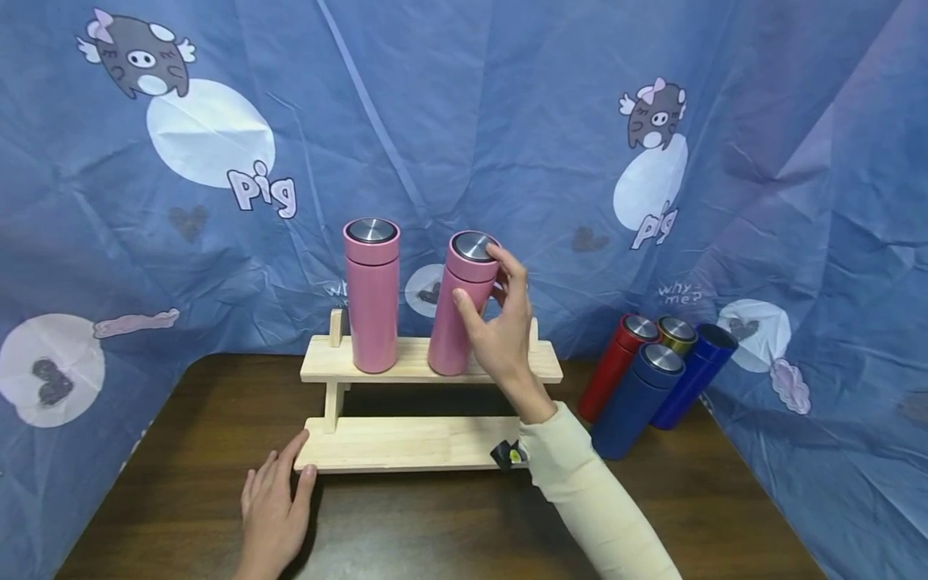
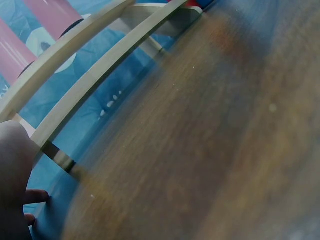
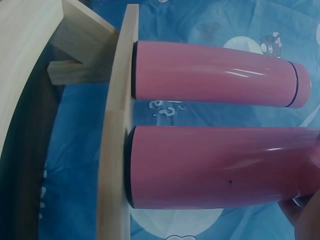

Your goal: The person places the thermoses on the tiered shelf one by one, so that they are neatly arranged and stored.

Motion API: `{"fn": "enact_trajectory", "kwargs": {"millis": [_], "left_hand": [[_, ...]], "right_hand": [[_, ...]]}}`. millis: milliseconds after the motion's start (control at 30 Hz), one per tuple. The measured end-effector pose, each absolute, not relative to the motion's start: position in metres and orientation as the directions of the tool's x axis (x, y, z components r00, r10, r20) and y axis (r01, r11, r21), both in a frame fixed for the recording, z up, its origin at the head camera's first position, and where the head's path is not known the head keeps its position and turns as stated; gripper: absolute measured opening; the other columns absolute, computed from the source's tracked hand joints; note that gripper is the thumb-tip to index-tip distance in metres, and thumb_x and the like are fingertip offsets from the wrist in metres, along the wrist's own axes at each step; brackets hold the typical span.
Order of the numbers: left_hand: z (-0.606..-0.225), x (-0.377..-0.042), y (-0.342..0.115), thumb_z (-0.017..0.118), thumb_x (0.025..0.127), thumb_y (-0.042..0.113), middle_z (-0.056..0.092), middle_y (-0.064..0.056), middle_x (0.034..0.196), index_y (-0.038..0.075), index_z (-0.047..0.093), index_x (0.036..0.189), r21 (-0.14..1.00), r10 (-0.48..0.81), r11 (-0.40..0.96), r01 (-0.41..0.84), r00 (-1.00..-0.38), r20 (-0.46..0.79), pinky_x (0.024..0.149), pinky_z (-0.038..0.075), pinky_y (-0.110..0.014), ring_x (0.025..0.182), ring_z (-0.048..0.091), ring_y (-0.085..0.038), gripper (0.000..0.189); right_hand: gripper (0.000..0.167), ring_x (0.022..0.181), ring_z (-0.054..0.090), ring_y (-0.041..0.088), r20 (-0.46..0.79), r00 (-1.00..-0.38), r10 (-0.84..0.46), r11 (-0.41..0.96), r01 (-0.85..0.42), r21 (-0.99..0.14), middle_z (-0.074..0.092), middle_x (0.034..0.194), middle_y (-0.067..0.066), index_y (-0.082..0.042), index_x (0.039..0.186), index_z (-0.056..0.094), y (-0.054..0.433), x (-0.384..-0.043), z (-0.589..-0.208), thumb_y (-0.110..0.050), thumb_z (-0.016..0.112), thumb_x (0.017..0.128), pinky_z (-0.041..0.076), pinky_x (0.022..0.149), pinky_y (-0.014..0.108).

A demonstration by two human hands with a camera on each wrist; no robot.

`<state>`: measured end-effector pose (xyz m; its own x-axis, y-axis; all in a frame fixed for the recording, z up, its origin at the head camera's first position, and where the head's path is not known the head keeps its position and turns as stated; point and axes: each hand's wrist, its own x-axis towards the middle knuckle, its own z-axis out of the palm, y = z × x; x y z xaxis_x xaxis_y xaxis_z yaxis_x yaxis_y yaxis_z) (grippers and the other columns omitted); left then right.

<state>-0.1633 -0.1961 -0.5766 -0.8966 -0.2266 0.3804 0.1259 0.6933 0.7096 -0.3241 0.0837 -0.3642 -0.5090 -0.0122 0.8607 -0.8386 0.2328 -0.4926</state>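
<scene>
My right hand (image 1: 503, 330) grips the upper part of a pink thermos (image 1: 449, 334), thumb on the near side and a finger at its silver lid. This thermos leans slightly in the head view; its base is at the upper board of a two-tier wooden rack (image 1: 428, 443). To its left, a second pink thermos (image 1: 373, 314) stands upright on that board. Both pink bottles also fill the right wrist view, the held one (image 3: 215, 167) lower in frame. My left hand (image 1: 275, 507) rests against the left end of the lower board, fingers fairly straight.
Right of the rack, on the dark wooden table (image 1: 406, 532), stand a red thermos (image 1: 611, 366), a dark blue one (image 1: 631, 407), a brighter blue one (image 1: 699, 379) and a gold-topped one (image 1: 677, 332). A blue patterned curtain (image 1: 464, 121) hangs behind and at both sides.
</scene>
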Motion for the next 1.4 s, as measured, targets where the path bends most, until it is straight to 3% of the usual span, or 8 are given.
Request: {"fn": "enact_trajectory", "kwargs": {"millis": [367, 933, 1233, 1400], "left_hand": [[-0.574, -0.162, -0.197, 0.053, 0.117, 0.026, 0.056, -0.035, 0.158, 0.013, 0.05, 0.161, 0.713, -0.226, 0.693, 0.106, -0.907, 0.355, 0.122, 0.016, -0.081, 0.148, 0.04, -0.065, 0.046], [-0.573, -0.161, -0.195, 0.051, 0.117, 0.026, 0.054, -0.037, 0.158, 0.012, 0.049, 0.161, 0.711, -0.224, 0.697, 0.092, -0.914, 0.337, 0.122, 0.015, -0.082, 0.148, 0.04, -0.066, 0.046], [-0.572, -0.161, -0.196, 0.051, 0.118, 0.028, 0.054, -0.036, 0.158, 0.014, 0.049, 0.162, 0.715, -0.226, 0.693, 0.091, -0.914, 0.336, 0.122, 0.015, -0.082, 0.148, 0.04, -0.065, 0.046], [-0.571, -0.161, -0.197, 0.051, 0.118, 0.029, 0.054, -0.037, 0.158, 0.014, 0.048, 0.162, 0.712, -0.225, 0.698, 0.081, -0.919, 0.325, 0.122, 0.015, -0.082, 0.148, 0.04, -0.066, 0.047]], "right_hand": [[0.07, 0.129, 0.068, 0.037, 0.869, -0.495, -0.026, 0.229, -0.849, -0.477, 0.057, 0.15, 0.027, -0.003, 0.159, 0.041, 0.078, -0.326, -0.368, -0.004, 0.079, 0.1, 0.063, 0.101, 0.053], [0.071, 0.13, 0.066, 0.035, 0.806, -0.575, -0.137, 0.356, -0.788, -0.502, 0.052, 0.16, 0.023, -0.01, 0.165, 0.037, 0.074, -0.34, -0.359, -0.015, 0.077, 0.105, 0.063, 0.1, 0.051], [0.075, 0.136, 0.063, 0.037, 0.803, -0.576, -0.153, 0.345, -0.792, -0.503, 0.044, 0.171, 0.02, -0.01, 0.167, 0.036, 0.074, -0.341, -0.36, -0.012, 0.077, 0.105, 0.06, 0.104, 0.054], [0.081, 0.139, 0.061, 0.036, 0.805, -0.569, -0.166, 0.373, -0.792, -0.483, 0.047, 0.167, 0.021, -0.01, 0.171, 0.032, 0.075, -0.34, -0.361, -0.01, 0.077, 0.104, 0.06, 0.107, 0.051]]}}
